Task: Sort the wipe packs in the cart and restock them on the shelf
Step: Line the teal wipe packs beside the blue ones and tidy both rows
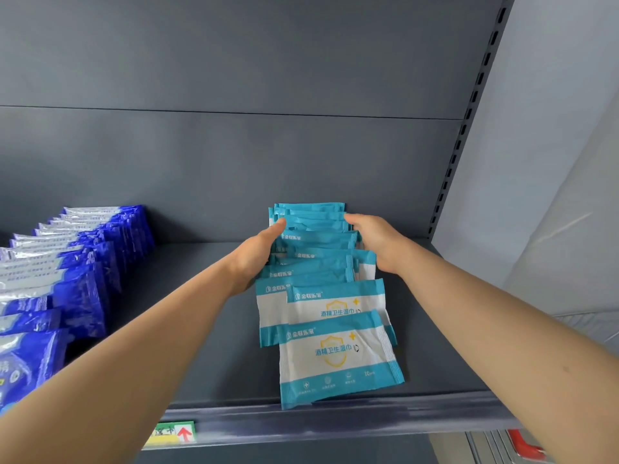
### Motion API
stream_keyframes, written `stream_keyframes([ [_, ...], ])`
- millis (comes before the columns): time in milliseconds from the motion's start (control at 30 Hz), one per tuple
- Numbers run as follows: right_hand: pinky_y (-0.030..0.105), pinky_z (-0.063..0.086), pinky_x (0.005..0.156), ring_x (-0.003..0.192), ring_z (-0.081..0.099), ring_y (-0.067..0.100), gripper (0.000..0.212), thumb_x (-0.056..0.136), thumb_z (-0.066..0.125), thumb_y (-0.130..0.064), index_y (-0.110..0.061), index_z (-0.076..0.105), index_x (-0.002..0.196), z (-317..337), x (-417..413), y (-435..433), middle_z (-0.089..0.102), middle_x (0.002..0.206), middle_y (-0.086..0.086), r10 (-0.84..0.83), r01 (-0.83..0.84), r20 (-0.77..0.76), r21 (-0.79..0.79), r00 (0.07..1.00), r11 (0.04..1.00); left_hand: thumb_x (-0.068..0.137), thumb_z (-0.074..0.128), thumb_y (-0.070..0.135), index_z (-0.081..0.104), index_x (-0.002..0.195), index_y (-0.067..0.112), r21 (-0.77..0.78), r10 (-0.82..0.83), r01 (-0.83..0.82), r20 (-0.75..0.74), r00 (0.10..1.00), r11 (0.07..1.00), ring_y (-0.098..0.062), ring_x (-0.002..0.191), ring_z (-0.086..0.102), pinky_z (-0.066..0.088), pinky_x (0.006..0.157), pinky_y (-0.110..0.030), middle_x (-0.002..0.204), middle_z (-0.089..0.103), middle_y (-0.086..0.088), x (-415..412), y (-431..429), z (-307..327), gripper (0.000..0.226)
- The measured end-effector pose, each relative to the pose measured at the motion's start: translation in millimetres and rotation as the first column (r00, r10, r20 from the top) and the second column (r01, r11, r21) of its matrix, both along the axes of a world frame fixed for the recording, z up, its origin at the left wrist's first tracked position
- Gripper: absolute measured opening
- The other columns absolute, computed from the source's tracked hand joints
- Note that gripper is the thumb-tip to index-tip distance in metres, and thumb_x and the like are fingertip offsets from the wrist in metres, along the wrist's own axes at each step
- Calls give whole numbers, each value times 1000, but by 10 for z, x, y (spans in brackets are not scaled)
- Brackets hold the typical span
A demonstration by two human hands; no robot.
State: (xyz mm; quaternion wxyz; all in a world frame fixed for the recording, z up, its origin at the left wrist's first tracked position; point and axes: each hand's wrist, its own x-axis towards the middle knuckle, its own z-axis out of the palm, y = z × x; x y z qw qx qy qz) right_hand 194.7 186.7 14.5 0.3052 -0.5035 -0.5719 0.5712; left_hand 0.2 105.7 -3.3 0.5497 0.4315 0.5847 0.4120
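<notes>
A row of teal-and-white wipe packs (335,346) runs front to back on the grey shelf (207,346), leaning one behind another. My left hand (254,252) presses against the left side of the rear packs. My right hand (375,239) presses on their right side, so the back of the row is squeezed between both hands. The front pack sits tilted, with its lower edge over the shelf lip. A second row of dark blue-and-silver wipe packs (73,262) stands along the shelf's left side.
The shelf's front rail carries a green-and-yellow price tag (172,433) with a red arrow. A slotted upright (469,118) bounds the shelf on the right, beside a pale wall. A cart's metal edge with a red part (522,443) shows at the bottom right.
</notes>
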Motion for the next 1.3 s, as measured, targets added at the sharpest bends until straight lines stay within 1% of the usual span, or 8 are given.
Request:
stream_keyframes([
  [267,46,47,100,111,62,25,40,97,40,-40,-16,63,119,-42,-6,-41,67,118,5,92,-93,-15,-76,996,993,96,36,58,44,137,25,-41,52,-50,43,998,998,-26,95,71,60,74,-40,119,68,-3,28,115,-29,53],
  [400,43,40,102,121,48,21,38,98,37,-35,-11,54,123,-19,22,-157,50,126,1,31,-81,222,221,974,972,95,34,60,34,145,22,65,133,-122,-230,964,990,-20,109,64,49,95,-38,130,59,0,46,30,59,63],
  [433,40,44,89,115,17,15,32,98,36,-33,-11,56,112,5,52,-203,20,119,-7,-13,-71,263,306,965,949,95,33,61,33,146,20,127,183,-146,-359,915,981,-19,116,57,43,97,-34,135,54,1,48,0,104,66],
  [500,36,40,71,75,32,15,24,98,37,-30,-12,51,92,43,148,-279,35,81,-3,-85,-51,309,406,947,913,96,34,57,41,141,16,259,256,-127,-557,790,957,-19,117,52,38,92,-32,135,53,-1,59,-44,204,61],
  [633,34,37,107,128,48,19,44,99,42,-27,-12,44,140,165,496,-534,49,143,4,-160,-112,434,537,886,836,96,44,48,49,137,16,382,283,87,-802,526,920,-23,122,51,39,95,-32,139,52,-3,287,-204,436,53],
  [800,24,36,104,126,49,13,39,97,48,-26,-18,52,135,254,1285,-881,53,138,-5,-259,-177,538,629,803,757,96,43,41,60,124,19,414,317,405,-905,285,815,-24,110,58,46,94,-37,126,61,-4,1189,-524,591,39],
  [933,25,38,102,121,55,16,36,95,52,-24,-17,58,130,187,2150,-1089,59,133,-4,-340,-252,627,664,701,704,94,44,42,64,101,21,407,310,557,-913,264,724,-26,97,59,48,82,-38,98,63,-1,2042,-583,512,30],
  [1300,28,35,105,124,51,18,37,94,56,-27,-17,59,129,-419,5047,-1023,58,133,1,-324,-177,769,487,551,855,96,41,45,58,123,26,258,108,725,-963,247,639,-22,106,58,47,88,-34,115,64,2,4854,-106,-166,37],
])
